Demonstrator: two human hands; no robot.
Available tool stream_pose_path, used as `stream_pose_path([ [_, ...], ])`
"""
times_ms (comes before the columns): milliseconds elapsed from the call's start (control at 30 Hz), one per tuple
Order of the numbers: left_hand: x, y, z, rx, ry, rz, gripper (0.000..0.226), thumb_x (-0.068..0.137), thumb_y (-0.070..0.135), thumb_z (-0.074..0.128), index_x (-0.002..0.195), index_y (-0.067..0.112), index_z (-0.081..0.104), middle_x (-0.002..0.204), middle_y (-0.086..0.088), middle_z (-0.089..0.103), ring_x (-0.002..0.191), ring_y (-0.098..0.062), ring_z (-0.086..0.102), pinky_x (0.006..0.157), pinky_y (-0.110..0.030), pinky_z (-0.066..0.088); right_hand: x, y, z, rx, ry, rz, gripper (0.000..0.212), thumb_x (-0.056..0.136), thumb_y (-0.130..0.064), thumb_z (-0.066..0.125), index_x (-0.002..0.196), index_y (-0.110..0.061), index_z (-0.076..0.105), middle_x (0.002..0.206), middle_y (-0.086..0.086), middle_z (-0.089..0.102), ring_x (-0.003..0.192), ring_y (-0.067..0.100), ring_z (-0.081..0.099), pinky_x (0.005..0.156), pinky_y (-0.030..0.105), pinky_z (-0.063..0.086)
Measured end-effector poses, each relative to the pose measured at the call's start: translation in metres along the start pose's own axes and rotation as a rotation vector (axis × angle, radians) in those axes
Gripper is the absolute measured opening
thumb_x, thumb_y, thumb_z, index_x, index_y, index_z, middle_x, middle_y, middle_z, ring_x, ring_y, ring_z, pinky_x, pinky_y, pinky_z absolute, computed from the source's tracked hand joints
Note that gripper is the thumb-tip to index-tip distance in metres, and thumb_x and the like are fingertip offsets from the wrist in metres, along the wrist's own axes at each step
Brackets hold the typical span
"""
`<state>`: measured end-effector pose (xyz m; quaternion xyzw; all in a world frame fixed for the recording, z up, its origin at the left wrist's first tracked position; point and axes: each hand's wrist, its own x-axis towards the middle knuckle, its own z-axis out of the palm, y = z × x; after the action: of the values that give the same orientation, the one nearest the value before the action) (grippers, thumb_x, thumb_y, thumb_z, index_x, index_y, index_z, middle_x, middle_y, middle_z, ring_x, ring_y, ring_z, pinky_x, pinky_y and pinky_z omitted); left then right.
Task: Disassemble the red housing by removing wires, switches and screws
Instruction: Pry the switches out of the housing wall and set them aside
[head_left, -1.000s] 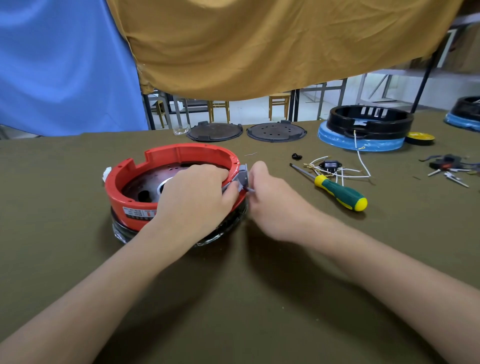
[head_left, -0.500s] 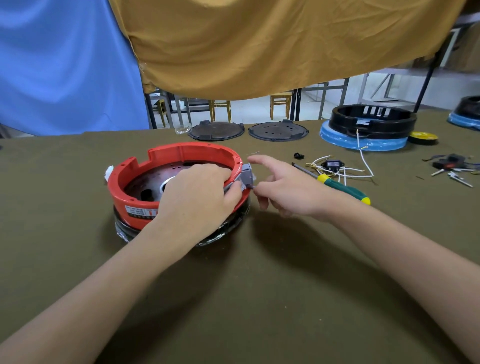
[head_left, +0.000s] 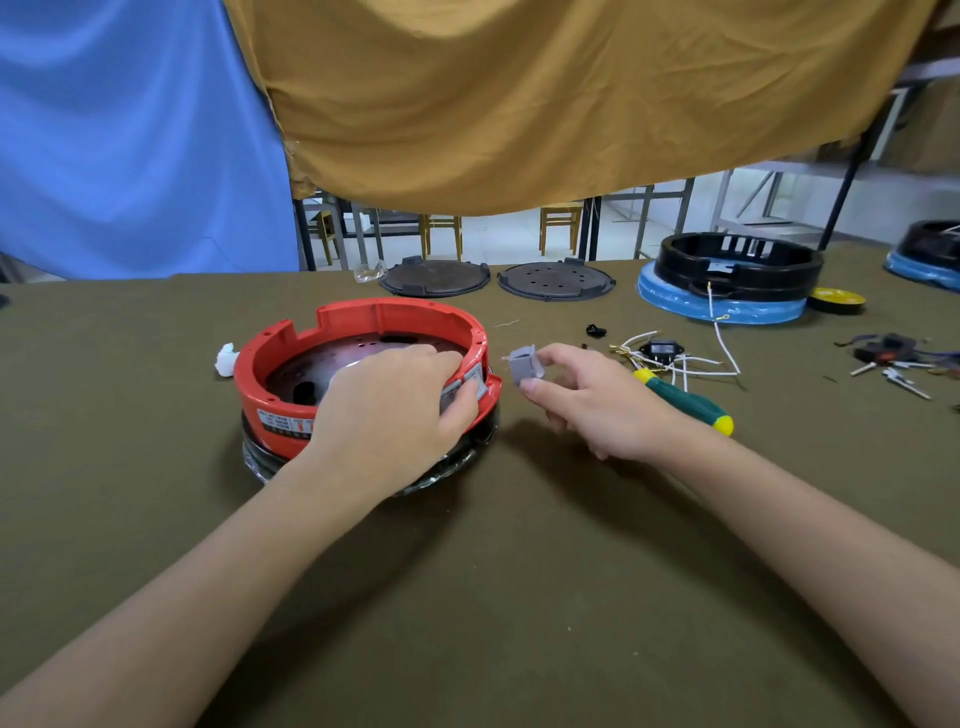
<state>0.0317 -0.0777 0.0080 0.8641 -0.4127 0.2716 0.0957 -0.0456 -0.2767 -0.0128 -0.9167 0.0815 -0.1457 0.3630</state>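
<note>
The round red housing (head_left: 395, 317) sits upside-down on a black base on the olive table. My left hand (head_left: 395, 410) grips its right rim, fingers curled inside and thumb on a grey label outside. My right hand (head_left: 592, 400) is just right of the housing and pinches a small grey switch block (head_left: 524, 364) between thumb and fingers, clear of the rim. A white scrap (head_left: 226, 358) lies at the housing's left side.
A green-and-yellow screwdriver (head_left: 691, 402) lies behind my right hand, beside loose white wires and a black socket (head_left: 662, 348). Two dark round plates (head_left: 436, 278) and a black-and-blue housing (head_left: 727, 280) stand at the back. More small parts (head_left: 888, 358) lie at far right.
My right hand has pulled the grey switch block off the housing's right rim and moved it a little to the right. My left hand has stayed on the rim.
</note>
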Motion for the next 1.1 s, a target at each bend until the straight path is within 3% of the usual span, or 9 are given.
stream_pose_path([
  [133,0.001,-0.009,0.002,-0.016,0.010,0.016,0.041,0.095,0.052,0.032,0.103,0.029,0.065,0.084,0.010,0.060,0.081,-0.009,0.057,0.055,-0.027,0.041,0.003,0.005,-0.003,-0.134,0.171,0.037,0.037,0.101,-0.043,0.050,0.131,-0.022,0.055,0.090,-0.008,0.061,0.070,0.010,0.055,0.052,0.023,0.036],
  [200,0.001,-0.011,0.004,-0.030,0.035,0.015,0.039,0.095,0.052,0.035,0.106,0.030,0.065,0.089,0.011,0.063,0.085,-0.009,0.059,0.055,-0.025,0.039,0.002,0.009,-0.006,-0.221,0.241,0.064,0.029,0.100,-0.036,0.052,0.122,-0.018,0.060,0.089,-0.005,0.062,0.079,0.016,0.056,0.061,0.031,0.038],
  [300,0.000,-0.010,0.005,-0.002,0.071,-0.001,0.040,0.094,0.056,0.036,0.103,0.030,0.065,0.089,0.011,0.063,0.085,-0.008,0.060,0.054,-0.024,0.039,0.001,0.014,-0.005,-0.383,0.280,0.123,0.022,0.099,-0.029,0.054,0.113,-0.013,0.062,0.104,0.005,0.068,0.097,0.027,0.060,0.080,0.036,0.045],
  [467,-0.001,-0.009,0.006,0.020,0.077,0.010,0.040,0.094,0.056,0.036,0.098,0.028,0.064,0.085,0.010,0.063,0.081,-0.009,0.060,0.051,-0.022,0.034,0.003,0.021,-0.010,-0.588,0.303,0.209,0.026,0.100,-0.037,0.051,0.104,-0.013,0.060,0.108,0.010,0.068,0.103,0.032,0.061,0.072,0.035,0.036],
  [600,-0.001,-0.009,0.006,0.024,0.080,0.043,0.038,0.095,0.054,0.036,0.094,0.027,0.063,0.083,0.009,0.061,0.080,-0.010,0.060,0.053,-0.025,0.034,0.004,0.024,-0.013,-0.641,0.256,0.287,0.035,0.104,-0.043,0.041,0.090,-0.012,0.052,0.105,0.014,0.066,0.095,0.034,0.059,0.070,0.035,0.037],
  [733,-0.002,-0.011,0.004,0.016,0.077,0.060,0.037,0.096,0.053,0.037,0.093,0.025,0.062,0.081,0.009,0.060,0.079,-0.011,0.059,0.052,-0.025,0.031,0.004,0.022,-0.017,-0.721,0.191,0.343,0.023,0.105,-0.025,0.036,0.103,-0.019,0.058,0.107,0.014,0.061,0.092,0.034,0.056,0.071,0.033,0.038],
  [833,-0.002,-0.013,0.005,0.017,0.068,0.064,0.038,0.096,0.054,0.035,0.094,0.026,0.061,0.082,0.009,0.059,0.080,-0.010,0.059,0.052,-0.025,0.032,0.005,0.021,-0.023,-0.589,0.292,0.386,0.028,0.107,-0.027,0.034,0.107,-0.010,0.056,0.110,0.019,0.062,0.103,0.039,0.058,0.073,0.035,0.035],
  [967,-0.002,-0.015,0.004,-0.017,0.067,0.075,0.043,0.091,0.058,0.036,0.104,0.028,0.063,0.089,0.012,0.062,0.084,-0.009,0.060,0.054,-0.022,0.034,0.005,0.023,-0.043,-0.301,0.484,0.327,0.044,0.107,-0.033,0.033,0.089,-0.001,0.056,0.095,0.019,0.064,0.091,0.038,0.057,0.072,0.038,0.035],
  [1100,-0.002,-0.016,0.003,-0.013,0.064,0.028,0.049,0.084,0.063,0.031,0.098,0.027,0.062,0.085,0.011,0.062,0.078,-0.010,0.060,0.049,-0.021,0.031,0.001,0.020,-0.044,-0.128,0.463,0.250,0.050,0.105,-0.041,0.039,0.095,0.002,0.062,0.090,0.013,0.067,0.086,0.032,0.059,0.071,0.038,0.041],
])
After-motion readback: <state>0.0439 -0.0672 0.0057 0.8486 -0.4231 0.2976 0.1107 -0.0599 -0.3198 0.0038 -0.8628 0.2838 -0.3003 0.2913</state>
